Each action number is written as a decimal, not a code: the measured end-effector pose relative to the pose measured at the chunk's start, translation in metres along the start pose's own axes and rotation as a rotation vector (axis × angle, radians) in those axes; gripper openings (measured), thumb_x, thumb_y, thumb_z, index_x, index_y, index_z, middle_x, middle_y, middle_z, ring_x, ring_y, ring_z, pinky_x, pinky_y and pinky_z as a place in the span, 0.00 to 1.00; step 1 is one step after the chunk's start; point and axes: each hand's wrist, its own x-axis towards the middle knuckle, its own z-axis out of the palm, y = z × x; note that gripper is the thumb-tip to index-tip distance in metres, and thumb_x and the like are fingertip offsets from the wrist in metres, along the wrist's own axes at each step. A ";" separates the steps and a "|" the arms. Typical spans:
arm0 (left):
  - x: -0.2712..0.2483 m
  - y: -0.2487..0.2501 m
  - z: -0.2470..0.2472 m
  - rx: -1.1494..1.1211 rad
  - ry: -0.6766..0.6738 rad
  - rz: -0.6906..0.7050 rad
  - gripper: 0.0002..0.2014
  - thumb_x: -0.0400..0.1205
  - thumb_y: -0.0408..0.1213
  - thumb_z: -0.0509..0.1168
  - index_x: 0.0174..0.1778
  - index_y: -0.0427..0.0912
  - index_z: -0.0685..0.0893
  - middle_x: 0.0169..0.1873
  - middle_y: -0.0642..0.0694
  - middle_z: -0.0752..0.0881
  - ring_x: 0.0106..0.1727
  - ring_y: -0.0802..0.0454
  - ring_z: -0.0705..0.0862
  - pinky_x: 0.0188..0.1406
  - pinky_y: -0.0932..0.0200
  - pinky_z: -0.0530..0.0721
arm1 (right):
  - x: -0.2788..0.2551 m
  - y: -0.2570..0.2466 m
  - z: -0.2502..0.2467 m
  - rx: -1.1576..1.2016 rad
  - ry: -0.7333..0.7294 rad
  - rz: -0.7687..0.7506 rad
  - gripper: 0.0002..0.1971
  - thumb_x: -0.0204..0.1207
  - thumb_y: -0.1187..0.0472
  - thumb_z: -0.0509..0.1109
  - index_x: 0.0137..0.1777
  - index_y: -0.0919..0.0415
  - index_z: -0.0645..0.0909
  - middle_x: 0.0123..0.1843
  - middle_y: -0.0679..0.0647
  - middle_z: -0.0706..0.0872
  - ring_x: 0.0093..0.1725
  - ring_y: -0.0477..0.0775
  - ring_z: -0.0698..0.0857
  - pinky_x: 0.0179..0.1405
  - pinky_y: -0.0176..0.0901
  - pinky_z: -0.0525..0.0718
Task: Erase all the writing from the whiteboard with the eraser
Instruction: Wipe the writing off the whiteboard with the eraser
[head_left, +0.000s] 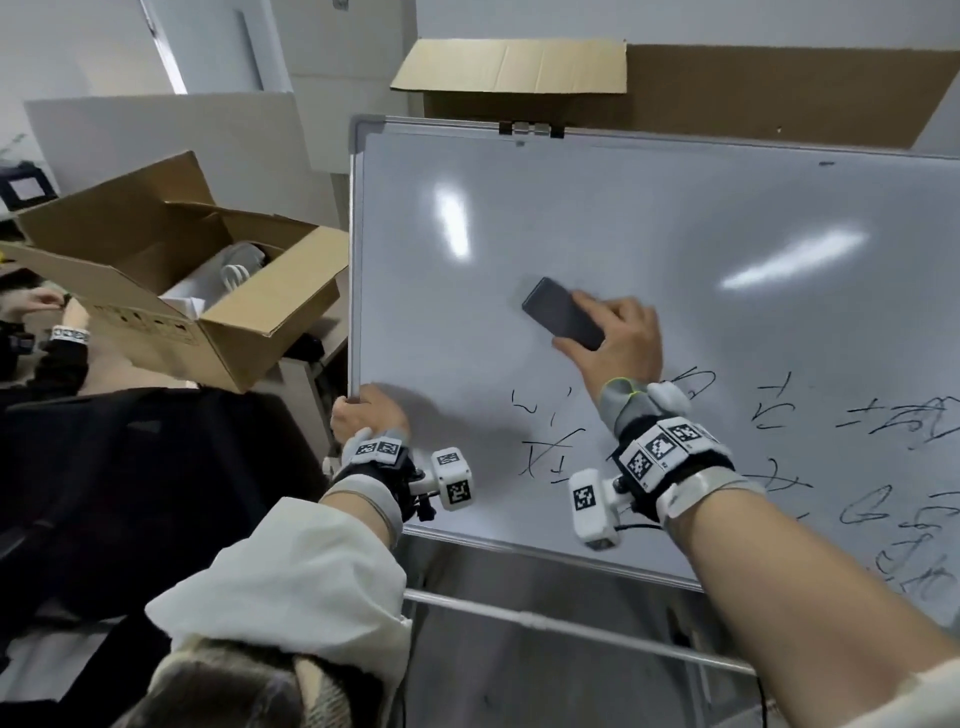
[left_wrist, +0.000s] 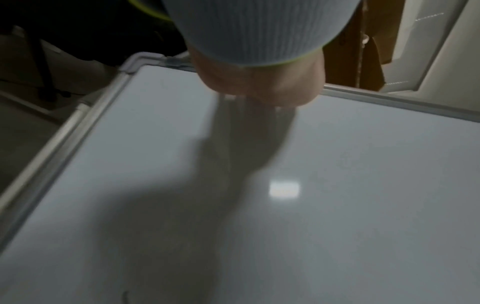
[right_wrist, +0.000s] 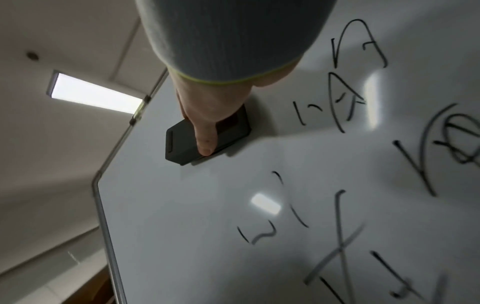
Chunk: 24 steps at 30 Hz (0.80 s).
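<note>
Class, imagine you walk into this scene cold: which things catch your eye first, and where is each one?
First, the right hand pressing a dark eraser against the middle of the whiteboard. Next, the black handwriting still filling the board's lower right, while its upper part is wiped bare. Then the left hand gripping the board's left edge.

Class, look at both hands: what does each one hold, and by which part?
The right hand holds the dark eraser by its lower end, flat against the whiteboard. The left hand grips the whiteboard's left frame edge, near the bottom corner.
</note>
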 end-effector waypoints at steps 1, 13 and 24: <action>0.000 -0.013 0.000 0.004 0.032 -0.020 0.24 0.79 0.46 0.57 0.65 0.38 0.85 0.64 0.35 0.84 0.66 0.33 0.81 0.67 0.47 0.75 | -0.009 0.003 0.004 -0.008 -0.053 -0.009 0.32 0.60 0.47 0.84 0.67 0.45 0.85 0.49 0.52 0.82 0.54 0.62 0.77 0.58 0.50 0.77; -0.027 -0.107 -0.030 0.417 -0.420 -0.091 0.25 0.84 0.43 0.62 0.72 0.31 0.77 0.73 0.32 0.76 0.76 0.37 0.75 0.74 0.46 0.76 | -0.050 0.001 0.025 -0.063 -0.242 -0.114 0.31 0.62 0.44 0.84 0.68 0.44 0.85 0.51 0.52 0.85 0.56 0.58 0.77 0.61 0.49 0.70; -0.027 -0.097 -0.021 0.837 -0.762 0.084 0.10 0.79 0.40 0.69 0.50 0.38 0.87 0.54 0.39 0.88 0.59 0.40 0.87 0.54 0.54 0.84 | -0.077 0.011 0.051 -0.168 -0.251 -0.258 0.35 0.53 0.49 0.90 0.64 0.47 0.88 0.48 0.51 0.85 0.52 0.54 0.72 0.54 0.57 0.78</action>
